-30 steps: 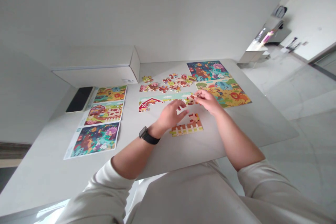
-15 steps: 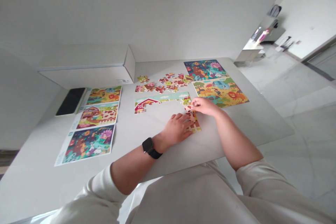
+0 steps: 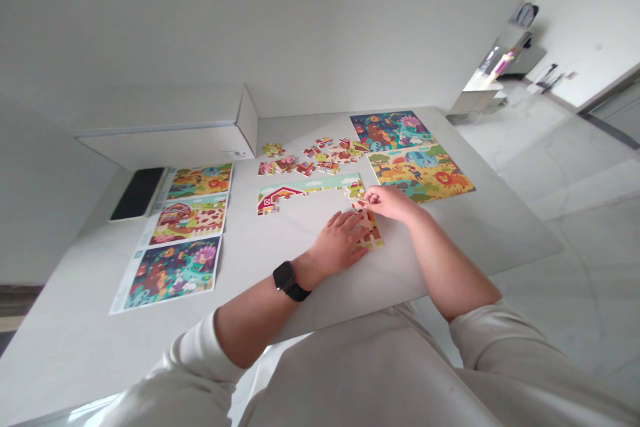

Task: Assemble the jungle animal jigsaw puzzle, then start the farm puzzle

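Note:
A partly joined farm jigsaw puzzle [image 3: 320, 183] lies on the table, with a red barn at its left and a strip of sky along the top. Its right side runs down toward me as a column of joined pieces [image 3: 373, 239]. My left hand [image 3: 336, 243], a black watch on its wrist, rests flat on this column with fingers spread. On the column's outer edge, my right hand [image 3: 383, 201] has its fingers bent and pinched at a cow-patterned puzzle piece [image 3: 358, 207]. The fingertips partly hide that piece.
Loose puzzle pieces [image 3: 333, 159] lie behind the puzzle. Two finished animal puzzles [image 3: 420, 173] are at the back right. On the left are a sheet of three pictures [image 3: 187, 220], a phone [image 3: 137, 194] and a white box [image 3: 175, 140].
My right fingers have shifted slightly at the column's edge, pressing near the cow-patterned piece. My left hand stays on the column. The view has shifted a little.

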Action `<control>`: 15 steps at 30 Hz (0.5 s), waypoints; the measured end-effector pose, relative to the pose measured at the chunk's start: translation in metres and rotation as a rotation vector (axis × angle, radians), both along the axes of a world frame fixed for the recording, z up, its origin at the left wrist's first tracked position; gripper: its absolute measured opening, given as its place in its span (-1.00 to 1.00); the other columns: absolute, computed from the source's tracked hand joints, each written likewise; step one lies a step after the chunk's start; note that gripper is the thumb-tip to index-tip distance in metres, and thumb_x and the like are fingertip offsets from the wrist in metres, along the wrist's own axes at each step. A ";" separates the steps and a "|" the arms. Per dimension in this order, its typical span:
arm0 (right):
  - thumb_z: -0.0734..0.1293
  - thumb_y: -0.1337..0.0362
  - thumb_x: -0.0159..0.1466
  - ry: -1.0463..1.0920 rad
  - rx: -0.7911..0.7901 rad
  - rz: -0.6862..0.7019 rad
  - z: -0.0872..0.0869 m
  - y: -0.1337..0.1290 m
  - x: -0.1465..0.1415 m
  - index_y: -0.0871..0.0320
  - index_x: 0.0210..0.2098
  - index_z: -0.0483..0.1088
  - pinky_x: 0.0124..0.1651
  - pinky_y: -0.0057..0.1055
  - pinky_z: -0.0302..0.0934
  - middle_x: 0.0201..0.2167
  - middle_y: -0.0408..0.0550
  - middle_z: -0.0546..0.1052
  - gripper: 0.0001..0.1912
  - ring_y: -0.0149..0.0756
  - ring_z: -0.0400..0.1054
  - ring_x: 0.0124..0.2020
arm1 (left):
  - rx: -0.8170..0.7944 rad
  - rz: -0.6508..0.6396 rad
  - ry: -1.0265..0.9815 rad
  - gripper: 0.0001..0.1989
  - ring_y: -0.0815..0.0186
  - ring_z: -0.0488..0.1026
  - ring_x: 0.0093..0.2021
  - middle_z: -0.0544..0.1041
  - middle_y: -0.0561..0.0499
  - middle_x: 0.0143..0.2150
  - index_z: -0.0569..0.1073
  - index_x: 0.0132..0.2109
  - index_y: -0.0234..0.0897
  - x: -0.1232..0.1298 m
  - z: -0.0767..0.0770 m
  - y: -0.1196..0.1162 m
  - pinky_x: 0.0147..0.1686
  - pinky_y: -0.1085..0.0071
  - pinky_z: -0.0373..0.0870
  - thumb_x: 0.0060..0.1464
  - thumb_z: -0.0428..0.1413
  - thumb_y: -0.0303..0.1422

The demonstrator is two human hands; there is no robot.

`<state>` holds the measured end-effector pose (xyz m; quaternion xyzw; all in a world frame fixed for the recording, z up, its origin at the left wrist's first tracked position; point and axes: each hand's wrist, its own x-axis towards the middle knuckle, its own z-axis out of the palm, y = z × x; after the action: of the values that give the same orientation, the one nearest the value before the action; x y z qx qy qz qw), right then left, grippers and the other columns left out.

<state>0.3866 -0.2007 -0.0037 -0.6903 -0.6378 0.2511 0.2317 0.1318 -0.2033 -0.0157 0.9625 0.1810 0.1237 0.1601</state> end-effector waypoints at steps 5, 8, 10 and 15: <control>0.64 0.10 0.24 -0.039 -0.009 -0.012 0.003 0.000 -0.004 0.00 -0.33 0.55 -0.24 -0.31 0.25 -0.38 -0.12 0.66 -0.76 -0.19 0.52 -0.34 | 0.018 0.019 0.029 -0.49 -0.16 0.32 0.54 0.41 -0.24 0.54 0.57 0.37 -0.12 0.000 -0.001 -0.002 0.55 -0.22 0.21 0.35 0.29 -0.15; 0.60 0.20 0.28 -0.060 0.003 -0.012 0.005 -0.001 -0.007 0.02 -0.29 0.56 -0.22 -0.35 0.27 -0.35 -0.12 0.68 -0.84 -0.21 0.54 -0.31 | 0.020 0.029 0.027 -0.48 -0.17 0.34 0.53 0.42 -0.24 0.54 0.57 0.37 -0.12 0.000 -0.001 0.000 0.55 -0.25 0.21 0.34 0.30 -0.16; 0.56 0.24 0.32 -0.089 0.009 -0.022 0.007 -0.002 -0.009 0.03 -0.25 0.56 -0.20 -0.38 0.27 -0.31 -0.12 0.69 -0.90 -0.24 0.55 -0.28 | 0.014 0.030 0.029 -0.48 -0.16 0.35 0.53 0.43 -0.24 0.53 0.58 0.36 -0.15 0.000 0.000 0.003 0.55 -0.23 0.22 0.33 0.31 -0.16; 0.52 0.29 0.36 -0.178 0.021 -0.035 0.009 -0.001 -0.013 0.06 -0.17 0.58 -0.19 -0.41 0.25 -0.25 -0.11 0.70 -0.93 -0.25 0.55 -0.24 | 0.001 0.012 0.015 -0.52 -0.10 0.37 0.53 0.42 -0.22 0.54 0.60 0.33 -0.17 0.000 -0.002 0.010 0.56 -0.17 0.25 0.35 0.30 -0.18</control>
<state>0.3736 -0.2017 0.0051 -0.7185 -0.6462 0.1777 0.1856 0.1318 -0.1932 -0.0174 0.9623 0.1880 0.1177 0.1574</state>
